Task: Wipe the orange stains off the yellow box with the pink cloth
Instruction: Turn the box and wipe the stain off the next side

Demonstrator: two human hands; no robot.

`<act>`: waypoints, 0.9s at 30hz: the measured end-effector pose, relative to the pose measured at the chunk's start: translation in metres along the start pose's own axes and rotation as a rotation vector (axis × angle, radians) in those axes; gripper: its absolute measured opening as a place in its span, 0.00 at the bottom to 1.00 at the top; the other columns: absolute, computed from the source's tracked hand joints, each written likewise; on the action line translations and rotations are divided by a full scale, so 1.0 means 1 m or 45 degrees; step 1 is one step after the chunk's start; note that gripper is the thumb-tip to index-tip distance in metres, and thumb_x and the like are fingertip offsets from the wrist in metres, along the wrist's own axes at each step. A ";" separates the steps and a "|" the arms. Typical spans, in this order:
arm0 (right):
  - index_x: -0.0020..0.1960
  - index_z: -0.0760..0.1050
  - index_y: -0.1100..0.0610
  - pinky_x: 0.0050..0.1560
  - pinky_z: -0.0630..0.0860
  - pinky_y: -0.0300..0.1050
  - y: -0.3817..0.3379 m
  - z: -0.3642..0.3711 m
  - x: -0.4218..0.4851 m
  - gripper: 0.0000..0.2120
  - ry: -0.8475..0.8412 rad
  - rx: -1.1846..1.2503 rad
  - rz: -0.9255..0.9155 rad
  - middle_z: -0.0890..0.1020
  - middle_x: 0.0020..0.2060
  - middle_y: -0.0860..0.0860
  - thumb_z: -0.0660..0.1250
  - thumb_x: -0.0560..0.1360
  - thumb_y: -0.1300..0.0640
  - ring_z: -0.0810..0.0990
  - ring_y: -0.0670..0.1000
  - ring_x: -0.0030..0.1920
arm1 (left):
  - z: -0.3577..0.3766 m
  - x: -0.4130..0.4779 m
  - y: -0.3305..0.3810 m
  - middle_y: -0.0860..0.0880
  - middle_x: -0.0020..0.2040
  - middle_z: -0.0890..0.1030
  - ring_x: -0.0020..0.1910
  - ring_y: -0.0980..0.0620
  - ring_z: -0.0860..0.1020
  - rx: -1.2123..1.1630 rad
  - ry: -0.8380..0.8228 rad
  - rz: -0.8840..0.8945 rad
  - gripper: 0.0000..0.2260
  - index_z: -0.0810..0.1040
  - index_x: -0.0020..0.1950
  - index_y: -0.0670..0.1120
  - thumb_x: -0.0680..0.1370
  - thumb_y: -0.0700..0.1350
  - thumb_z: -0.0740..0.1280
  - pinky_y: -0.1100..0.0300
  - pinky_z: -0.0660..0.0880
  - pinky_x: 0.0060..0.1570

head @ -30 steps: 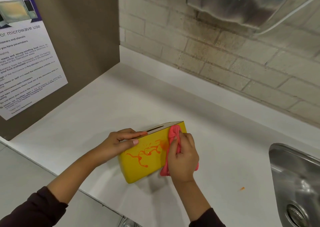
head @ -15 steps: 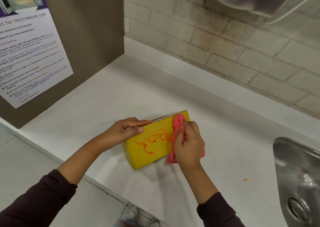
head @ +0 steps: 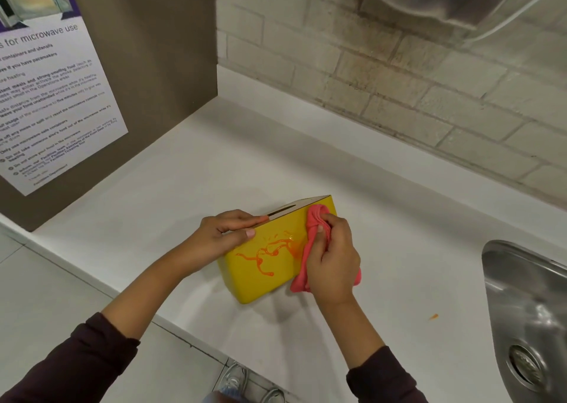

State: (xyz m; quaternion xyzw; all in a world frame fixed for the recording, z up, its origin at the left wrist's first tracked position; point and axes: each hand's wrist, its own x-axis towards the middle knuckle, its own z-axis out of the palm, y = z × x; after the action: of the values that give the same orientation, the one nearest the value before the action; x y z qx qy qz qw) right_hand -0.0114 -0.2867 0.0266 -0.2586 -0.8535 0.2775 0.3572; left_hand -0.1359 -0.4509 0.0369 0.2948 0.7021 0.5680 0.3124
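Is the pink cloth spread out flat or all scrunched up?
Scrunched up: the cloth is bunched in the right hand, pressed against the yellow box.

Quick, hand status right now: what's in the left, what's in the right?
Left hand: holds the yellow box by its top edge, thumb on the front.
Right hand: grips the pink cloth, pressed against the yellow box.
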 end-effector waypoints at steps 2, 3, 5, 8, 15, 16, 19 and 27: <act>0.56 0.72 0.52 0.34 0.73 0.40 -0.006 0.004 -0.001 0.14 -0.006 0.013 0.007 0.81 0.49 0.49 0.51 0.77 0.51 0.79 0.48 0.37 | 0.001 0.000 -0.001 0.54 0.53 0.78 0.54 0.57 0.76 -0.007 0.006 0.004 0.14 0.78 0.58 0.56 0.77 0.40 0.63 0.73 0.72 0.47; 0.56 0.73 0.53 0.34 0.71 0.38 -0.009 0.006 -0.001 0.15 -0.021 0.016 -0.014 0.81 0.48 0.49 0.52 0.78 0.51 0.78 0.46 0.38 | 0.001 0.000 -0.001 0.54 0.52 0.79 0.54 0.57 0.77 -0.017 0.012 0.004 0.14 0.79 0.57 0.57 0.77 0.40 0.63 0.73 0.72 0.47; 0.56 0.74 0.54 0.34 0.69 0.36 -0.013 0.007 -0.003 0.14 -0.085 0.014 -0.103 0.81 0.49 0.50 0.53 0.78 0.52 0.76 0.45 0.41 | 0.001 0.000 -0.002 0.54 0.53 0.79 0.55 0.57 0.77 -0.024 0.024 -0.002 0.14 0.79 0.57 0.57 0.77 0.41 0.63 0.71 0.73 0.48; 0.57 0.74 0.55 0.36 0.72 0.35 -0.011 0.003 -0.006 0.12 -0.236 0.031 -0.328 0.81 0.49 0.52 0.56 0.78 0.55 0.78 0.46 0.41 | -0.001 0.001 -0.002 0.52 0.54 0.79 0.56 0.56 0.77 -0.001 0.030 -0.014 0.13 0.79 0.57 0.56 0.78 0.42 0.62 0.66 0.72 0.52; 0.57 0.76 0.58 0.33 0.72 0.36 0.005 -0.007 0.002 0.17 -0.183 -0.113 -0.221 0.80 0.53 0.55 0.54 0.77 0.54 0.81 0.54 0.39 | -0.001 0.000 -0.002 0.56 0.52 0.79 0.55 0.58 0.76 0.020 0.002 -0.012 0.14 0.79 0.56 0.60 0.78 0.42 0.63 0.72 0.71 0.49; 0.58 0.76 0.58 0.33 0.71 0.35 0.001 -0.003 0.001 0.18 -0.156 -0.098 -0.156 0.79 0.53 0.54 0.53 0.77 0.53 0.81 0.52 0.40 | -0.001 0.000 -0.002 0.56 0.53 0.79 0.55 0.57 0.76 0.021 0.008 -0.012 0.14 0.79 0.56 0.61 0.78 0.42 0.63 0.71 0.71 0.50; 0.57 0.76 0.56 0.33 0.64 0.26 -0.017 0.009 -0.005 0.17 -0.102 -0.037 -0.102 0.80 0.52 0.52 0.53 0.78 0.51 0.78 0.47 0.41 | 0.001 0.000 -0.004 0.55 0.53 0.79 0.58 0.54 0.76 0.043 0.043 -0.006 0.14 0.79 0.55 0.63 0.78 0.44 0.63 0.57 0.71 0.60; 0.56 0.76 0.56 0.32 0.71 0.34 -0.007 0.002 -0.008 0.14 -0.204 -0.100 -0.333 0.80 0.50 0.52 0.56 0.77 0.54 0.79 0.48 0.39 | -0.002 0.000 -0.005 0.58 0.53 0.80 0.57 0.58 0.76 0.049 0.006 -0.001 0.14 0.79 0.55 0.64 0.77 0.46 0.64 0.59 0.71 0.58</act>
State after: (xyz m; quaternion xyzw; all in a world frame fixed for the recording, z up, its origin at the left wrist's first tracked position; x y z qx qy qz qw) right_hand -0.0097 -0.2976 0.0261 -0.1360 -0.9159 0.2147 0.3106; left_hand -0.1379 -0.4533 0.0327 0.2992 0.7138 0.5547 0.3054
